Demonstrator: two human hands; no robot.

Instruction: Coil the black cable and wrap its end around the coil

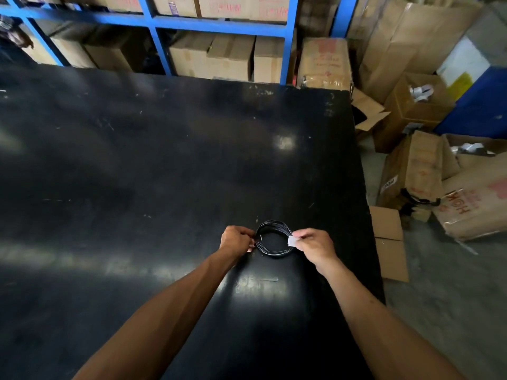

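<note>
The black cable [271, 252] is wound into a small round coil of several loops, held just above the black table [137, 160] between both hands. My left hand [236, 239] pinches the coil's left side. My right hand [314, 246] grips the coil's right side and holds a small white connector [291, 240] at the cable's end between thumb and fingers. Part of the coil is hidden behind my fingers.
The table's right edge runs close beside my right arm, with grey floor beyond. Cardboard boxes [417, 171] lie piled on the floor to the right. A blue shelf rack [159, 37] filled with cartons stands behind the table's far edge.
</note>
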